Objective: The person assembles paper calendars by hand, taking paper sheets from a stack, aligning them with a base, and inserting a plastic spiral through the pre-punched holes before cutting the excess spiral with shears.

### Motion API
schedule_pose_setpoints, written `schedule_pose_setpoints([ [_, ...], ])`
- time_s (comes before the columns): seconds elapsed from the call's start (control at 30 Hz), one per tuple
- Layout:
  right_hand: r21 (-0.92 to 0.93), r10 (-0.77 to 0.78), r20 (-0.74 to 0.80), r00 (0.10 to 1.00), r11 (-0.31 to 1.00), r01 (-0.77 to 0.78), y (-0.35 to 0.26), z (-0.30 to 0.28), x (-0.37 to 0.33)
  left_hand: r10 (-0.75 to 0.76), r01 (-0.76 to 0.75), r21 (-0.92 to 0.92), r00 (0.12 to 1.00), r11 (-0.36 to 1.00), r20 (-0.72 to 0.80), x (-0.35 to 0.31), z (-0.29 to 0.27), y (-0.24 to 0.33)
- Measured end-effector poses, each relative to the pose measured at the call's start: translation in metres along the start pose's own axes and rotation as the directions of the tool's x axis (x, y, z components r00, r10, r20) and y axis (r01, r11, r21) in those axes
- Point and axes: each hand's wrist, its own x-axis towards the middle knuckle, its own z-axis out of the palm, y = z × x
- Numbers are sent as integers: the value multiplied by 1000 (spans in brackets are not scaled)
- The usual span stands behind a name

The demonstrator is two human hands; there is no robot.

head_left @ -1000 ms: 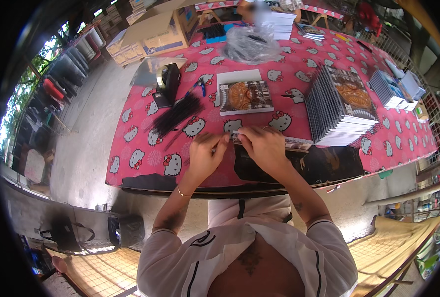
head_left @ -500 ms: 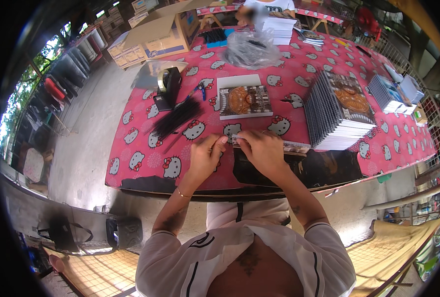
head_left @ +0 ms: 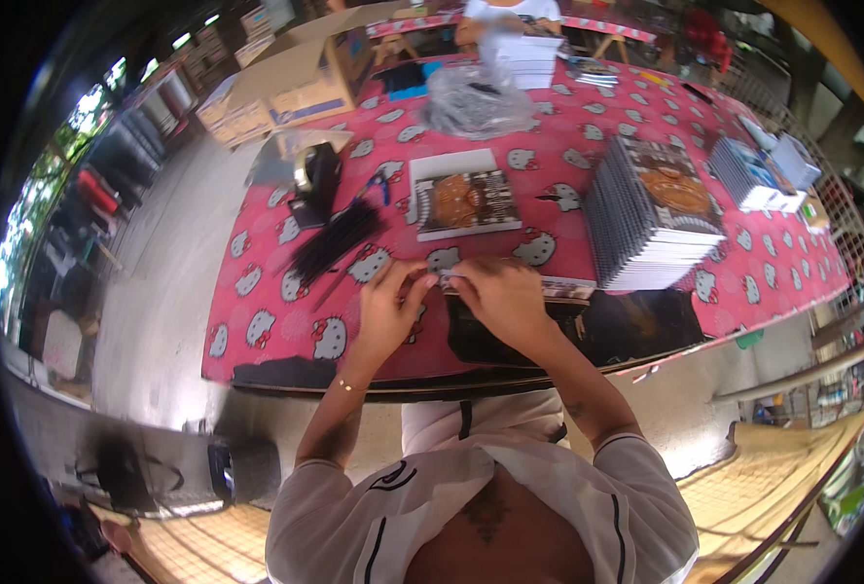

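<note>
My left hand (head_left: 390,310) is closed in a pinch near the left end of a book (head_left: 570,287), most of which my right hand covers. Whatever sits between the left fingertips is too small and blurred to make out. Over the book's left end lies my right hand (head_left: 502,300), thumb and fingers closed on it. Left of my hands rests a bundle of thin black binding coils (head_left: 338,241), with a loose one beside it. Just beyond my hands, a book with a brown, round-patterned cover (head_left: 469,201) lies on a white one.
A tall stack of coil-bound books (head_left: 654,214) stands at right, smaller books (head_left: 755,175) beyond it. A black tape dispenser (head_left: 315,185), blue-handled pliers (head_left: 380,188), clear plastic bag (head_left: 476,100) and cardboard box (head_left: 296,88) lie farther off. Someone in white (head_left: 512,12) sits across the table.
The view has shifted slightly, so the table's things appear a little farther left. My left fingers have spread a little, while both hands stay close together at the book's left end.
</note>
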Motion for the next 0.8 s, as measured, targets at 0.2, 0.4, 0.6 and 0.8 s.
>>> schedule_pose_setpoints([
  [0.2, 42, -46, 61, 997, 998, 44, 12, 3, -4, 66, -113, 114, 934, 987, 352, 22, -6, -11],
  [0.4, -203, -99, -48, 994, 975, 87, 19, -10, -14, 329, -357, 52, 901, 933, 282, 24, 1, -16],
  [0.6, -54, 101, 119, 988, 994, -95, 21, -16, -15, 141, -346, 651, 927, 675, 347, 17, 36, -9],
  [0.8, -99, 147, 282, 948, 987, -124, 22, -15, -1, 38, -220, 689, 962, 690, 269, -22, 50, 25],
])
